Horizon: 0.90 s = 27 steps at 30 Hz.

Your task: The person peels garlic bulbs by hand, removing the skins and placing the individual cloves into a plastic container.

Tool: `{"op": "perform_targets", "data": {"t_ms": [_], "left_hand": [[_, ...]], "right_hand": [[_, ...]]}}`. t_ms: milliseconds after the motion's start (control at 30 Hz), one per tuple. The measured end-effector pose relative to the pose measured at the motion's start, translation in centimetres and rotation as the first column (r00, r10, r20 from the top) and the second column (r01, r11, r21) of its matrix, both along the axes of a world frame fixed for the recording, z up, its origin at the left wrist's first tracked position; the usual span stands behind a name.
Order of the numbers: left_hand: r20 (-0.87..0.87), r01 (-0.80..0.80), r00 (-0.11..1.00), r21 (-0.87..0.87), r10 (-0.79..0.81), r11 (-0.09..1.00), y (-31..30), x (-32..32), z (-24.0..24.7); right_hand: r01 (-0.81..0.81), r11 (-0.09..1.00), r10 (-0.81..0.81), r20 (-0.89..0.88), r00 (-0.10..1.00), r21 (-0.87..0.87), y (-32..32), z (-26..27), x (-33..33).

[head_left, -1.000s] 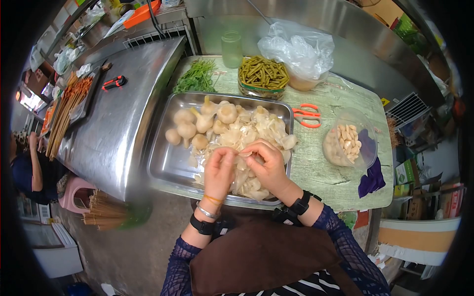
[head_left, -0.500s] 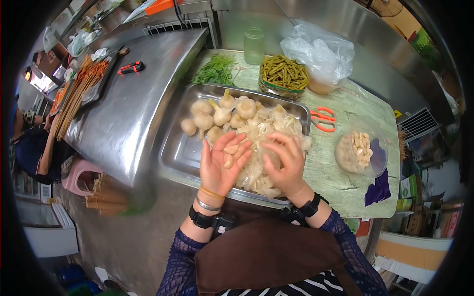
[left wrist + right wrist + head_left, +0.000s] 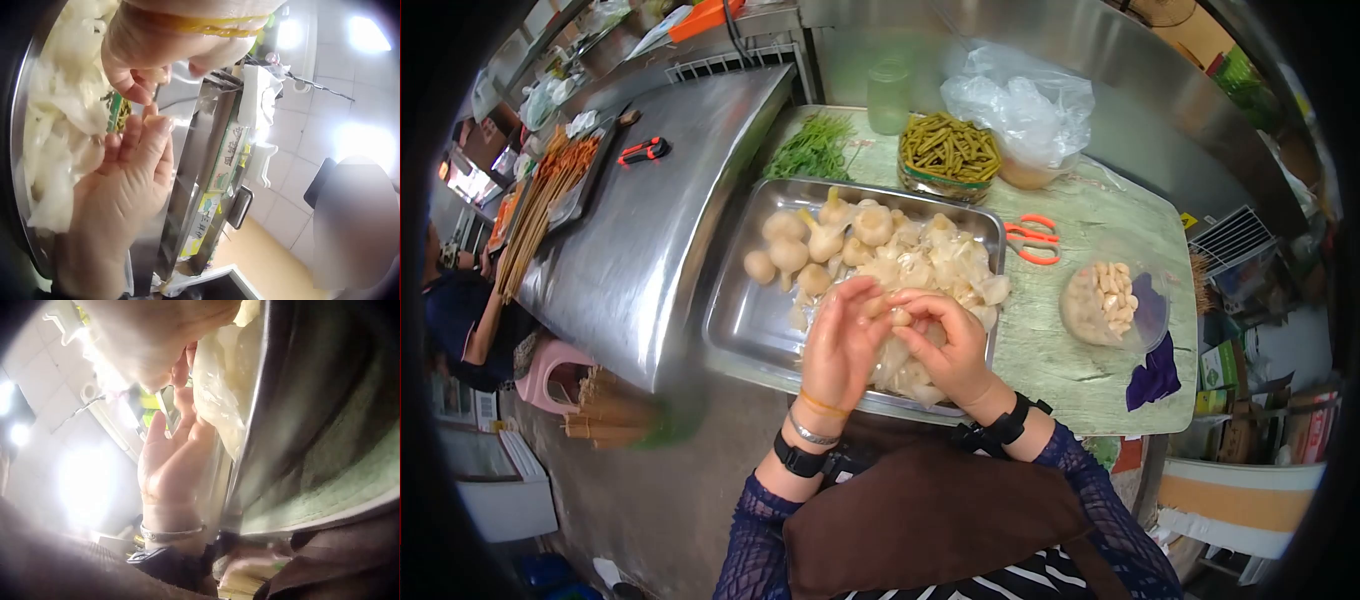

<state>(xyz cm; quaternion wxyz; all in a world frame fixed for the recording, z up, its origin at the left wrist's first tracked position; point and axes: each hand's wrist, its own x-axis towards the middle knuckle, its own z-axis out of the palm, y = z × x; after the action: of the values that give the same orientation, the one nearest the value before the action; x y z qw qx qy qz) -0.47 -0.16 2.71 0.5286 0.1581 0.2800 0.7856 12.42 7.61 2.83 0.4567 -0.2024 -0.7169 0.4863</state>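
Note:
Over the steel tray (image 3: 735, 325), my left hand (image 3: 837, 345) is cupped, its fingers around pale garlic cloves (image 3: 874, 307). Beside it, my right hand (image 3: 952, 350) pinches a small clove (image 3: 899, 317) between thumb and fingers. Loose peelings (image 3: 965, 262) fill the tray's right side, and whole garlic bulbs (image 3: 825, 240) sit at its left and back. In the left wrist view, the left hand (image 3: 169, 44) and right hand (image 3: 122, 187) meet at the fingertips. The right wrist view shows the left palm (image 3: 172, 462) partly turned up; the right fingertips are largely hidden.
Orange-handled scissors (image 3: 1032, 240) lie right of the tray, beyond them a clear tub of peeled cloves (image 3: 1113, 300) and a purple cloth (image 3: 1153, 375). Behind stand green beans (image 3: 950, 148), a glass jar (image 3: 888, 95), herbs (image 3: 812, 148) and a plastic bag (image 3: 1025, 105).
The left palm opened to show cloves, then drew back into a cup. My right hand moved away and came back to the left fingers, pinching a clove. The head view swung right, then partly back.

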Motion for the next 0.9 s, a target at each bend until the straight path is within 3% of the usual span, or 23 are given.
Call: {"op": "perform_targets", "data": {"t_ms": [100, 133, 233, 300, 400, 500, 667, 767, 900], "left_hand": [[-0.297, 0.021, 0.953, -0.132, -0.059, 0.991, -0.9, -1.0, -0.6], [-0.249, 0.026, 0.967, -0.147, -0.062, 0.989, -1.1, -0.6, -0.2], [-0.613, -0.137, 0.790, -0.213, -0.023, 0.967, -0.8, 0.8, 0.6], [-0.629, -0.168, 0.777, -0.211, -0.003, 0.963, -0.6, 0.8, 0.0], [-0.627, -0.166, 0.779, -0.247, -0.027, 0.955, -0.8, 0.3, -0.9], [-0.625, -0.178, 0.780, -0.222, 0.000, 0.959, -0.9, 0.2, -0.7], [-0.625, -0.187, 0.780, -0.224, 0.006, 0.956, -1.2, 0.1, -0.4], [-0.962, -0.357, 0.237, 0.042, 0.134, 0.933, -1.0, -0.4, -1.2], [-0.978, -0.401, 0.146, 0.080, 0.149, 0.913, -0.9, 0.3, -1.3]], "right_hand": [[0.034, 0.997, -0.033, -0.016, 0.999, 0.072, 0.7, -0.8, 0.2], [0.041, 0.992, -0.040, -0.014, 0.999, 0.123, 0.9, -0.7, 0.3], [0.047, 0.965, -0.050, 0.007, 0.999, 0.257, 1.2, -0.4, 0.2], [0.050, 0.942, -0.068, 0.044, 0.997, 0.332, 1.2, -0.4, 0.4], [0.022, 0.954, -0.034, 0.034, 0.999, 0.298, 1.1, -0.7, 0.2], [-0.002, 0.988, -0.011, 0.085, 0.996, 0.153, 0.7, -0.2, 0.2], [-0.027, 0.983, 0.012, 0.084, 0.996, 0.182, 0.8, -0.3, 0.1], [0.056, 0.954, -0.086, 0.092, 0.992, 0.296, 0.8, 0.0, 0.2], [0.045, 0.932, -0.094, 0.120, 0.988, 0.360, 1.0, -0.4, 0.1]]}}
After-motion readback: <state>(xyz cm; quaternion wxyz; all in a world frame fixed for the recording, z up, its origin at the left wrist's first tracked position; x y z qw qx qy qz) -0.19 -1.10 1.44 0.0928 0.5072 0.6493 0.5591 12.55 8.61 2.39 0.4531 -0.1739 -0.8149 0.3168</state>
